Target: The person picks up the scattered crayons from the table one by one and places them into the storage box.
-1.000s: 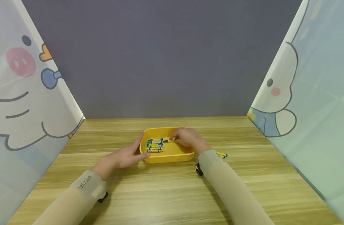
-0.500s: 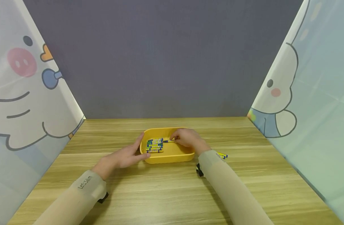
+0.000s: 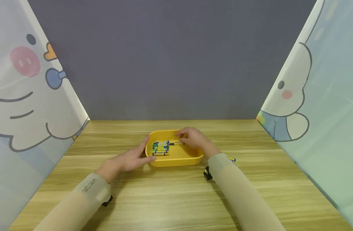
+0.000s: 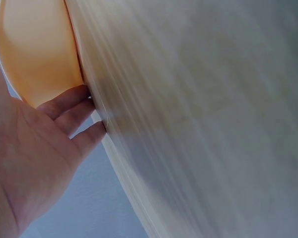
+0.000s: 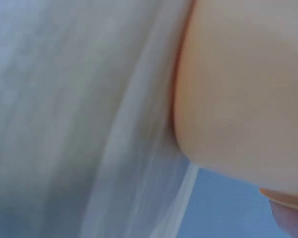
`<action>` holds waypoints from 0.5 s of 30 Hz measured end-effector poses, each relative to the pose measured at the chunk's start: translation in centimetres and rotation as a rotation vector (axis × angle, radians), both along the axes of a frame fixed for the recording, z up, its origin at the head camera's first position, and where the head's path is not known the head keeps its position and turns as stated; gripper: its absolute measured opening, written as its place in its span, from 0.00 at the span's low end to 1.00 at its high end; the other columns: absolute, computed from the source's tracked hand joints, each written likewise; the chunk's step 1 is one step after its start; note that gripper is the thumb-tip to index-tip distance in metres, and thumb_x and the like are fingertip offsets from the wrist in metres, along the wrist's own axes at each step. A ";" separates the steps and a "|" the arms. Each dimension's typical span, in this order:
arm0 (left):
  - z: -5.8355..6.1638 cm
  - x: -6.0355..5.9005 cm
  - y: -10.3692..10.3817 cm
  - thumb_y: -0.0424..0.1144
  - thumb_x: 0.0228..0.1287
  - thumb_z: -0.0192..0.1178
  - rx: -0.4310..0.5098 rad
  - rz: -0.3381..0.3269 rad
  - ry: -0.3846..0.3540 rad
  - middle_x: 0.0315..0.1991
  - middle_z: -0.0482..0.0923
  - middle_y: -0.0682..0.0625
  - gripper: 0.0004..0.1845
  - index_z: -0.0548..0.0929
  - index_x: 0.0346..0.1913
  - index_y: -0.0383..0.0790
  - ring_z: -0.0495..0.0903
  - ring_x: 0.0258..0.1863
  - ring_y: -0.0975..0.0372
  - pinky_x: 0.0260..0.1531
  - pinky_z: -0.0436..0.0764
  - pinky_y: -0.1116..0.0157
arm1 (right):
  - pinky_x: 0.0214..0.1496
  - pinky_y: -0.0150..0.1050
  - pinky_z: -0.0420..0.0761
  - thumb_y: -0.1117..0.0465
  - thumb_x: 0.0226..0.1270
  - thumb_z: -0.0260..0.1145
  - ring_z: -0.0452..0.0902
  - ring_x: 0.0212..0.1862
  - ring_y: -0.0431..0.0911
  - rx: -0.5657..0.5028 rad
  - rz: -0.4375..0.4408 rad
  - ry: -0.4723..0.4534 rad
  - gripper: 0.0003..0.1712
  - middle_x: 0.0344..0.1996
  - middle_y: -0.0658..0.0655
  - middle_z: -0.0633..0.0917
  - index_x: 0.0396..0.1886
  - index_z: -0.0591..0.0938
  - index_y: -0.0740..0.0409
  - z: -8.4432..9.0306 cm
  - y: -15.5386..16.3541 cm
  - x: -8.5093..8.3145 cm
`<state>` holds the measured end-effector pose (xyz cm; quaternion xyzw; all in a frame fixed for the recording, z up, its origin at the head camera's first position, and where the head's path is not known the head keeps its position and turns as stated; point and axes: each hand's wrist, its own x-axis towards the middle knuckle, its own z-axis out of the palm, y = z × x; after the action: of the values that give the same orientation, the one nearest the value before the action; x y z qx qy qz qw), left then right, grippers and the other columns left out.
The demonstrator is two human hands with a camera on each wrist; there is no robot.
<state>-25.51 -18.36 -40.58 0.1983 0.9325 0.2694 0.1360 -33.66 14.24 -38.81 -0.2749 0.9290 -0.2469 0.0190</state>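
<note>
A yellow tray (image 3: 176, 162) stands on the wooden table. My left hand (image 3: 130, 159) rests against its left end, thumb on the near rim and straight fingers along the outer wall; the left wrist view shows fingertips (image 4: 82, 94) beside the tray wall. Inside, several green-toned and yellow crayons (image 3: 160, 148) lie side by side in a row at the left. A dark-tipped crayon (image 3: 176, 144) lies to the right of that row. My right hand (image 3: 193, 138) hovers over the tray just above this crayon, thumb and forefinger apart. The right wrist view shows mostly the tray's outer wall (image 5: 243, 99).
More crayons (image 3: 232, 159) lie on the table right of the tray, partly hidden by the right sleeve (image 3: 237, 183). A grey panel (image 3: 170, 64) rises behind the table (image 3: 156, 199). Cartoon-printed curtains (image 3: 29, 128) hang at both sides.
My right thumb and forefinger have come off the dark-tipped crayon and lifted slightly, leaving it in the tray. The left hand keeps its place on the tray. The head view has shifted a little.
</note>
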 end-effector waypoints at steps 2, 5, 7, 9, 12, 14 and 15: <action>0.0 0.0 0.0 0.77 0.76 0.53 0.002 0.000 -0.004 0.88 0.54 0.33 0.62 0.24 0.90 0.55 0.65 0.84 0.39 0.81 0.65 0.37 | 0.52 0.44 0.83 0.59 0.83 0.68 0.80 0.44 0.46 -0.082 -0.009 -0.018 0.17 0.52 0.52 0.90 0.66 0.89 0.50 0.1 0.3 -0.1; -0.1 -0.1 0.0 0.77 0.76 0.53 0.003 -0.005 -0.004 0.88 0.53 0.33 0.62 0.23 0.90 0.55 0.63 0.84 0.39 0.82 0.64 0.38 | 0.41 0.40 0.78 0.58 0.83 0.69 0.74 0.36 0.45 -0.170 -0.008 -0.028 0.17 0.51 0.54 0.90 0.66 0.89 0.53 0.7 0.9 0.0; -0.2 -0.1 0.0 0.77 0.76 0.52 0.004 -0.007 -0.002 0.89 0.52 0.33 0.62 0.23 0.90 0.55 0.63 0.85 0.39 0.82 0.64 0.38 | 0.36 0.38 0.74 0.57 0.83 0.69 0.71 0.32 0.44 -0.201 -0.006 -0.023 0.18 0.52 0.56 0.91 0.66 0.89 0.55 1.3 1.5 0.3; -0.2 -0.1 0.0 0.77 0.76 0.52 0.004 -0.009 0.003 0.89 0.51 0.33 0.62 0.24 0.90 0.54 0.62 0.85 0.39 0.82 0.63 0.38 | 0.34 0.37 0.73 0.56 0.84 0.68 0.70 0.30 0.45 -0.218 -0.010 -0.018 0.18 0.53 0.57 0.91 0.66 0.89 0.56 2.1 2.3 0.7; -0.1 -0.1 -0.1 0.77 0.76 0.52 0.000 -0.007 0.006 0.89 0.52 0.33 0.62 0.24 0.90 0.54 0.62 0.85 0.39 0.83 0.63 0.38 | 0.33 0.38 0.73 0.54 0.84 0.68 0.71 0.31 0.46 -0.235 -0.021 -0.011 0.18 0.54 0.58 0.90 0.65 0.89 0.55 2.9 4.2 1.1; 0.0 -0.1 -0.2 0.77 0.76 0.53 -0.003 -0.007 0.004 0.88 0.53 0.32 0.62 0.25 0.90 0.54 0.63 0.84 0.39 0.83 0.63 0.38 | 0.34 0.39 0.75 0.53 0.84 0.67 0.74 0.33 0.47 -0.230 -0.034 -0.015 0.18 0.55 0.58 0.90 0.65 0.89 0.54 3.3 5.7 1.4; 0.0 -0.1 -0.3 0.77 0.76 0.53 -0.004 -0.006 0.003 0.88 0.54 0.32 0.62 0.25 0.90 0.54 0.64 0.84 0.39 0.82 0.63 0.38 | 0.34 0.39 0.76 0.52 0.84 0.68 0.75 0.34 0.47 -0.231 -0.042 -0.020 0.18 0.55 0.58 0.90 0.65 0.90 0.54 3.4 6.5 1.6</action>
<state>-25.62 -18.61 -40.58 0.2012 0.9327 0.2666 0.1359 -32.07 20.75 -35.46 -0.2534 0.8996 -0.3555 -0.0086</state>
